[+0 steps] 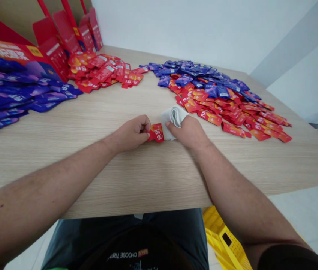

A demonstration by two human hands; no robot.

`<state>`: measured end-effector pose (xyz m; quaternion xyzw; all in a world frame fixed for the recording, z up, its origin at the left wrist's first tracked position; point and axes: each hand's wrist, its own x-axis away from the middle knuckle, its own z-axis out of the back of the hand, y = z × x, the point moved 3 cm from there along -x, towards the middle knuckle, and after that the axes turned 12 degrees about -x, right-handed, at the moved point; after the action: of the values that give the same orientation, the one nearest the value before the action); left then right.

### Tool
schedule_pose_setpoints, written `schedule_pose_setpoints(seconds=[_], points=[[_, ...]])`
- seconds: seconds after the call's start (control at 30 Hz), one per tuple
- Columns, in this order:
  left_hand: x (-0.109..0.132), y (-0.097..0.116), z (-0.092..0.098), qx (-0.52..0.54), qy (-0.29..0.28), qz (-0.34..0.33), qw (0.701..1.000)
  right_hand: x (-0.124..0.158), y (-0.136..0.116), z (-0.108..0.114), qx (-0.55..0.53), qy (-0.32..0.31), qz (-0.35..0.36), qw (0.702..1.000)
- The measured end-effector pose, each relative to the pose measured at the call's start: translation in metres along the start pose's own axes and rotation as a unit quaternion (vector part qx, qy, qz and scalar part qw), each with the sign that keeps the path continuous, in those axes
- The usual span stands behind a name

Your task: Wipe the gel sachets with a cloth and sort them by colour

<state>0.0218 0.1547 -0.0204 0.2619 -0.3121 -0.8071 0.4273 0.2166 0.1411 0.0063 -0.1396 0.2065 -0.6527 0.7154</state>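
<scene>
My left hand (136, 131) pinches one end of a red sachet (156, 133) with white lettering, just above the wooden table. A folded white cloth (173, 117) is in my right hand (188, 131), and its edge lies over the sachet's right end. The thumb of that hand presses on the cloth; the fingers beneath are hidden. Beyond my right hand spreads a heap of red sachets (229, 108), with purple sachets (201, 73) piled along its far side.
Another pile of red sachets (102, 71) lies at the back left, before upright red boxes (66, 32). Large purple pouches (15, 90) are stacked at the far left. A white wall (189, 30) stands behind the table (136, 180). Below its front edge is a yellow crate (226, 240).
</scene>
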Motion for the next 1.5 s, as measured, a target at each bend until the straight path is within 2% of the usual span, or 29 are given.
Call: schedule_pose_setpoints(seconds=[0.07, 0.13, 0.2, 0.27, 0.33, 0.47, 0.53, 0.63, 0.7, 0.77, 0.87, 1.03, 1.07, 1.17, 1.23, 1.33, 1.43, 1.5], points=[[0.000, -0.001, 0.000, 0.003, -0.003, -0.012, 1.000, 0.002, -0.005, -0.005, -0.010, -0.039, 0.036, 0.999], [0.000, -0.001, 0.000, -0.010, -0.009, -0.009, 1.000, 0.001, -0.004, -0.007, -0.008, -0.063, 0.039, 0.997], [0.001, -0.001, 0.001, -0.024, -0.008, 0.008, 1.000, -0.003, 0.005, -0.004, 0.002, -0.040, 0.005, 0.999], [0.001, 0.000, 0.002, -0.025, -0.006, 0.020, 0.999, -0.006, 0.013, 0.004, 0.006, 0.008, -0.029, 1.000], [0.001, 0.000, 0.002, -0.014, -0.005, 0.018, 1.000, -0.004, 0.012, 0.007, -0.004, 0.028, -0.021, 0.999], [0.002, 0.001, 0.002, -0.016, -0.011, 0.007, 1.000, 0.003, -0.006, -0.004, -0.012, -0.060, 0.056, 0.997], [0.002, 0.002, 0.002, -0.029, -0.015, 0.019, 0.999, 0.001, -0.003, -0.006, -0.004, -0.076, 0.043, 0.996], [0.003, 0.003, 0.004, -0.034, -0.007, 0.032, 0.999, -0.007, 0.020, 0.005, 0.006, -0.018, -0.027, 0.999], [0.003, 0.004, 0.004, -0.026, -0.003, 0.031, 0.999, -0.010, 0.029, 0.012, -0.002, 0.022, -0.035, 0.999], [0.003, 0.005, 0.004, -0.012, -0.009, 0.031, 0.999, -0.010, 0.028, 0.013, -0.020, 0.012, -0.004, 1.000], [0.003, 0.004, 0.004, -0.012, -0.018, 0.036, 0.999, -0.010, 0.024, 0.006, -0.034, -0.041, 0.023, 0.998], [0.003, 0.003, 0.005, -0.018, -0.011, 0.031, 0.999, -0.014, 0.037, 0.013, -0.022, 0.020, -0.031, 0.999], [0.003, 0.004, 0.005, -0.015, -0.011, 0.029, 0.999, -0.014, 0.038, 0.014, -0.030, 0.020, -0.022, 0.999], [0.003, 0.004, 0.005, -0.022, -0.015, 0.033, 0.999, -0.014, 0.037, 0.012, -0.048, -0.033, 0.015, 0.998], [0.003, 0.004, 0.005, -0.025, -0.016, 0.037, 0.999, -0.016, 0.042, 0.013, -0.024, -0.050, -0.012, 0.998], [0.003, 0.004, 0.005, -0.017, -0.011, 0.028, 0.999, -0.018, 0.051, 0.022, 0.004, 0.000, -0.072, 0.997], [0.003, 0.002, 0.004, -0.011, -0.007, 0.030, 0.999, -0.012, 0.038, 0.025, -0.031, 0.046, -0.037, 0.998], [0.003, 0.002, 0.003, 0.010, -0.008, 0.033, 0.999, -0.004, 0.020, 0.018, -0.044, 0.013, 0.016, 0.999]])
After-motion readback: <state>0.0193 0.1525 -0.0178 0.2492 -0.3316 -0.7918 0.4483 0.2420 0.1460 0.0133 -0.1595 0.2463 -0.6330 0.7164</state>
